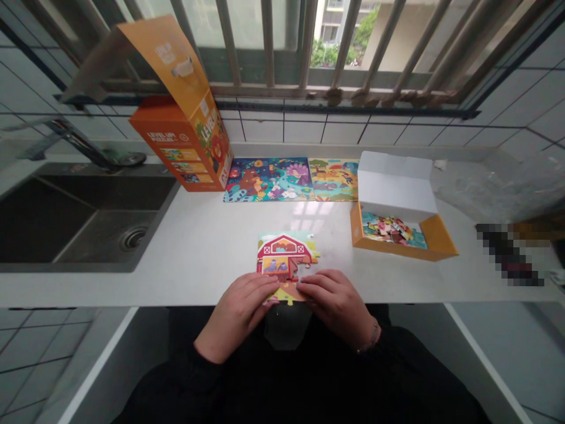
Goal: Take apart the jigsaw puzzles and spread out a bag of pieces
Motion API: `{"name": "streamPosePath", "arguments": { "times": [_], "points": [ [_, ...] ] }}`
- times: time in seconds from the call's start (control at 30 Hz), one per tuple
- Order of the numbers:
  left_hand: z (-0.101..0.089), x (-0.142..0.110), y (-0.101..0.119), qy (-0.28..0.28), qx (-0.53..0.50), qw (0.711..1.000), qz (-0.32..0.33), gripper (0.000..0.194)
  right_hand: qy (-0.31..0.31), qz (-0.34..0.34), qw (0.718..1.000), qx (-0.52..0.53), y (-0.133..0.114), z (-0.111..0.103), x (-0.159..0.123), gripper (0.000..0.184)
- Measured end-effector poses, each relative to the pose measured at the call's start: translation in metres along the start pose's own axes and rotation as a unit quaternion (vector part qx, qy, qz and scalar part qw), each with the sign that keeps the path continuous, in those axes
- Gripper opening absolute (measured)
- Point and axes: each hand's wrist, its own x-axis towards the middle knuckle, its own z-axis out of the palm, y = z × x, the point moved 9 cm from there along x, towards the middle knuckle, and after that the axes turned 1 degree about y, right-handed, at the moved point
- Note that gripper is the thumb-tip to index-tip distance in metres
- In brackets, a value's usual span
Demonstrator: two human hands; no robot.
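Note:
A partly joined jigsaw puzzle (pixel 286 253) with a red barn lies near the counter's front edge. Its right side is ragged, with a gap beside the barn door. My left hand (pixel 247 306) grips the lower left of the puzzle, fingers together on top and thumb low at the front edge. Opposite it, my right hand (pixel 338 303) has closed fingertips on the lower right pieces, its thumb mostly hidden. Both hands partly cover the bottom row, so the exact pieces under the fingertips cannot be made out.
Behind the puzzle are a dark blue animal picture (pixel 269 179) and a yellow one (pixel 334 179). An open orange box (pixel 198 147) stands at the left, near the sink (pixel 152 235). Loose pieces (pixel 391 228) fill a yellow box (pixel 397 248) at right. Crumpled clear plastic (pixel 485 182) lies beyond.

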Motion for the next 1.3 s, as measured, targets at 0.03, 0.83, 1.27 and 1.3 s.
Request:
{"name": "streamPosePath", "arguments": {
  "times": [0.03,0.83,1.27,1.3],
  "points": [
    [-0.001,0.003,0.0,0.007,-0.009,1.0,-0.004,0.031,0.002,0.002,1.0,0.014,0.003,-0.001,0.002,0.017],
    [0.014,0.014,-0.064,0.12,-0.348,0.866,-0.338,0.05,0.016,0.29,0.912,0.289,0.062,-0.002,0.012,0.026],
    [0.009,0.028,-0.036,0.075,-0.331,0.907,-0.249,0.022,0.046,0.331,0.902,0.274,0.07,-0.004,0.006,0.029],
    [0.008,0.029,-0.035,0.077,-0.343,0.903,-0.246,0.022,0.049,0.33,0.899,0.283,0.07,-0.004,0.005,0.029]
  ]
}}
